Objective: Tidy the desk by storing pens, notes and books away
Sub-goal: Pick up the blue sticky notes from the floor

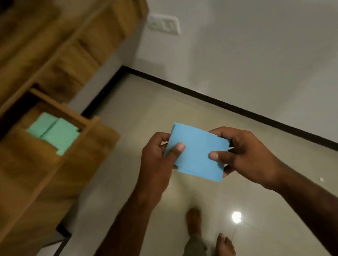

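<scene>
Both hands gripped a small stack of blue notes [197, 152] in the air above the pale floor [150, 192], the left hand [157, 160] pinching its left edge under the thumb and the right hand [243, 153] closed on its right edge. The stack lay nearly flat, face up, its long axis running from upper left to lower right. Well to the left, green notes [53, 131] lay in the open wooden drawer [94, 140].
</scene>
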A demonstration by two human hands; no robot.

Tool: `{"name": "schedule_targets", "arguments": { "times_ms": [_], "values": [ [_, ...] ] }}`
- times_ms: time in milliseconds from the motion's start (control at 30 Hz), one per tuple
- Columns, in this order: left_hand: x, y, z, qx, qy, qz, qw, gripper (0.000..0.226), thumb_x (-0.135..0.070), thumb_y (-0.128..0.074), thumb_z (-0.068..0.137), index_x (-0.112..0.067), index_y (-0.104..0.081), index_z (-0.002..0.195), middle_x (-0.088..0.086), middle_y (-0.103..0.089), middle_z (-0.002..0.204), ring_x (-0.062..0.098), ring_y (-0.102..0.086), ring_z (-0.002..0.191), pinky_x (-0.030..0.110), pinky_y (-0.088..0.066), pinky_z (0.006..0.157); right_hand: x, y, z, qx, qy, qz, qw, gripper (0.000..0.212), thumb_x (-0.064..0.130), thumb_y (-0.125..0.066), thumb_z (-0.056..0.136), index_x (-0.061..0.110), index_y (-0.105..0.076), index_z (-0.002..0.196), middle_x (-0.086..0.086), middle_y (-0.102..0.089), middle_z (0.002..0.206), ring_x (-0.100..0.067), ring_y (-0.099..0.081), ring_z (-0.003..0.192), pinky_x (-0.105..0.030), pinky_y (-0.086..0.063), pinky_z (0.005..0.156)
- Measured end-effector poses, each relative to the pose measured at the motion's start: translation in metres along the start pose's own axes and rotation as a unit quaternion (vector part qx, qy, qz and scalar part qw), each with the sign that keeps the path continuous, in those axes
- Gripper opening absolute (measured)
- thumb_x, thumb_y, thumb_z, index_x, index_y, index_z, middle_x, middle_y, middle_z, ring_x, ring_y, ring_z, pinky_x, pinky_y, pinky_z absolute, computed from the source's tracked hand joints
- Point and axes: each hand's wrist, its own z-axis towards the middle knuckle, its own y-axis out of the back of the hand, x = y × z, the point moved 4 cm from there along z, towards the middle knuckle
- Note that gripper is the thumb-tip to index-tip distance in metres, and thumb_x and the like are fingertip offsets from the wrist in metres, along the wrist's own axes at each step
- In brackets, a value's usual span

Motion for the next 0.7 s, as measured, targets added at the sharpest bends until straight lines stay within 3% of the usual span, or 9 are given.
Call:
{"name": "schedule_targets", "arguments": {
  "times_ms": [200,467,533,700],
  "values": [
    [-0.054,0.113,-0.079,-0.111,-0.054,-0.014,0.992,0.014,-0.017,-0.071,0.088,-0.017,-0.062,0.098,-0.004,-0.075,0.089,0.009,-0.072,0.081,0.023,-0.057,0.064,0.106,-0.087,-0.017,0.07,0.074,-0.05,0.994,0.03,-0.006,-0.066,0.09,0.019,-0.072,0.105,-0.004,-0.073,0.093,-0.028,-0.072,0.079,-0.05,-0.061,0.058],
    [-0.049,0.251,-0.133,-0.198,-0.034,-0.049,0.978,0.03,-0.037,-0.071,0.079,-0.023,-0.063,0.105,-0.01,-0.075,0.097,0.012,-0.072,0.09,0.032,-0.06,0.058,0.171,-0.226,0.001,0.158,0.106,-0.112,0.975,0.027,-0.003,-0.058,0.095,0.018,-0.072,0.107,-0.007,-0.073,0.089,-0.029,-0.072,0.078,-0.043,-0.06,0.053],
    [-0.042,0.284,-0.137,-0.211,-0.026,-0.065,0.975,0.028,-0.034,-0.073,0.083,-0.023,-0.062,0.106,-0.006,-0.074,0.101,0.016,-0.072,0.093,0.034,-0.061,0.061,0.182,-0.26,0.01,0.177,0.115,-0.126,0.969,0.026,0.0,-0.058,0.097,0.019,-0.072,0.109,-0.004,-0.073,0.092,-0.026,-0.073,0.08,-0.042,-0.06,0.054],
    [-0.023,0.357,-0.14,-0.261,0.002,-0.079,0.962,0.028,-0.026,-0.067,0.091,-0.023,-0.056,0.116,-0.003,-0.067,0.112,0.016,-0.066,0.1,0.024,-0.059,0.064,0.206,-0.317,0.043,0.155,0.134,-0.143,0.968,0.023,0.003,-0.059,0.096,0.019,-0.071,0.108,-0.01,-0.071,0.095,-0.029,-0.072,0.083,-0.042,-0.061,0.054]
  ]
}}
